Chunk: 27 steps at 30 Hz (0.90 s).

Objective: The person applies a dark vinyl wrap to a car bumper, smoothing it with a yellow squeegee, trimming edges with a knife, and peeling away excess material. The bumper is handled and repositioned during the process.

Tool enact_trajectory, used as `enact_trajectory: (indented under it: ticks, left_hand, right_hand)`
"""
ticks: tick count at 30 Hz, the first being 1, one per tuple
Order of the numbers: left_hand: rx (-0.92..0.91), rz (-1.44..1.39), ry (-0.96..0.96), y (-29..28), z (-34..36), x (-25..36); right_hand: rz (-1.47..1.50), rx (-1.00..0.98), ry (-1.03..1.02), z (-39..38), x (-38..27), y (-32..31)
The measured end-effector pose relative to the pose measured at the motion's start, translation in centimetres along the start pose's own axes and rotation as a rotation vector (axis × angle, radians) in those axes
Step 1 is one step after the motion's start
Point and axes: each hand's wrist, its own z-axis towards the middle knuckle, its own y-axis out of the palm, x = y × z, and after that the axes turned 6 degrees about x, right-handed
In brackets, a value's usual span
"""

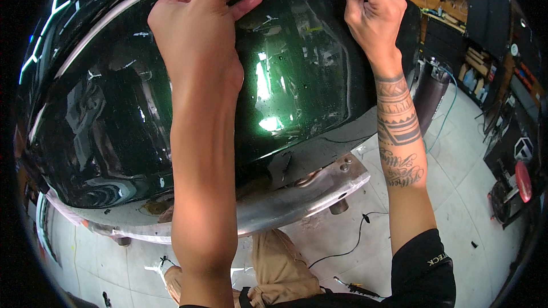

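Observation:
A glossy dark green car hood spreads beneath both arms, with small droplets and bright reflections on its surface. At its far edge, my left hand is closed in a pinch, two fingers sticking out to the right. My right hand is further right at the same far edge, its fingers also pinched together. The fingertips of both hands lie close to the top of the picture, and whatever they grip is too thin or hidden to make out.
Below the hood runs a bare metal bumper beam. A dark cylinder with a blue hose stands on the tiled floor at right. Shelves with bottles and a red-and-black tool are further right. A black cable lies below.

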Motion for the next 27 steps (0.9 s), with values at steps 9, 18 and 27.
enact_trajectory:
  ticks: [9, 18, 27]
  left_hand:
    - [-0.055, -0.076, -0.046, 0.3, -1.1, 1.3]
    - [-0.034, -0.020, -0.084, 0.8, -0.2, 1.0]
    - [-0.087, 0.025, -0.109, 0.4, 0.2, 0.6]
  right_hand:
    - [0.053, -0.007, 0.030, 0.1, -0.3, -0.2]
    - [0.038, -0.042, 0.056, 0.0, -0.5, -0.4]
    - [0.042, -0.043, 0.042, -0.2, -0.7, -0.6]
